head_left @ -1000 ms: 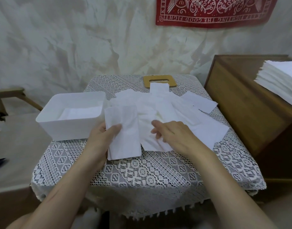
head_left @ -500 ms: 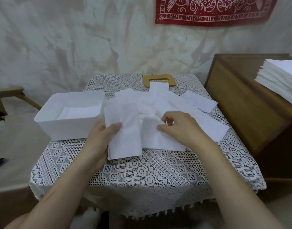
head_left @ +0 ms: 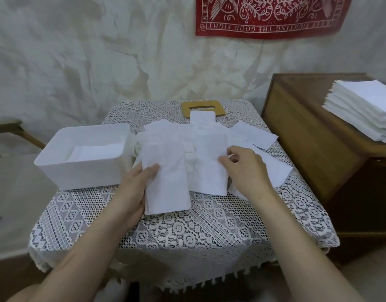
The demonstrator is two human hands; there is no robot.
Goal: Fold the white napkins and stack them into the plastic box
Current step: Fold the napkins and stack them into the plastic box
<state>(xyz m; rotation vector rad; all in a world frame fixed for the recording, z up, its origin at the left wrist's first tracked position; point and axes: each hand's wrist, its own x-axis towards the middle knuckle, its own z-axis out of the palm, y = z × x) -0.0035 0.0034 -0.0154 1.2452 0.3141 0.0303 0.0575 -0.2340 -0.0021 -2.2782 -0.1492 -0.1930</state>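
Observation:
A folded white napkin (head_left: 168, 182) lies near the table's middle, and my left hand (head_left: 135, 188) grips its left edge with the thumb on top. Just to its right a second folded napkin (head_left: 209, 168) lies on the pile, with my right hand (head_left: 246, 168) pinching its right edge. Behind them several loose white napkins (head_left: 253, 136) are spread across the lace tablecloth. The white plastic box (head_left: 85, 171) stands at the left of the table with folded napkins lying flat inside.
A tan wooden holder (head_left: 203, 107) sits at the table's far edge. On the right stands a wooden cabinet (head_left: 307, 136) with a tall stack of white napkins (head_left: 362, 114) on top. A wooden frame (head_left: 17, 131) is at the far left.
My right hand has folded a napkin from the pile over into a narrow rectangle and moved up and right onto its edge. My left hand keeps hold of the first folded napkin.

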